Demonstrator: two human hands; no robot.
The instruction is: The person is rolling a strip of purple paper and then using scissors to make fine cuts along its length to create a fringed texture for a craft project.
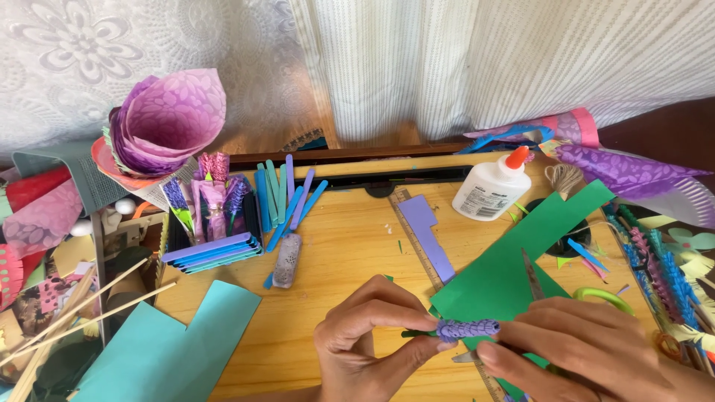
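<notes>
Pinching a small purple fringed paper roll (pixel 468 328) between both hands, low over the yellow wooden tabletop (pixel 342 253). My left hand (pixel 365 342) is closing thumb and forefinger on the roll's left end, where a dark green stem is poking out; my right hand (pixel 581 346) is gripping the right end with its fingertips. Roll is lying sideways, bridging the two hands, just above the near edge of the green paper sheet (pixel 514 260).

Risks as I am judging them:
- Fringe is looking loosely wound; easing either pinch could be letting it uncoil.
- Squeezing too hard could be crushing the curled petals flat.
- Green-handled scissors (pixel 547 286) are lying on the green sheet right beside my right hand, blades pointing away; a careless shift of the wrist could be knocking them or nicking a finger.
- White glue bottle with orange cap (pixel 493 187) is standing well apart at the back, tilted; cannot tell whether it is open.
</notes>
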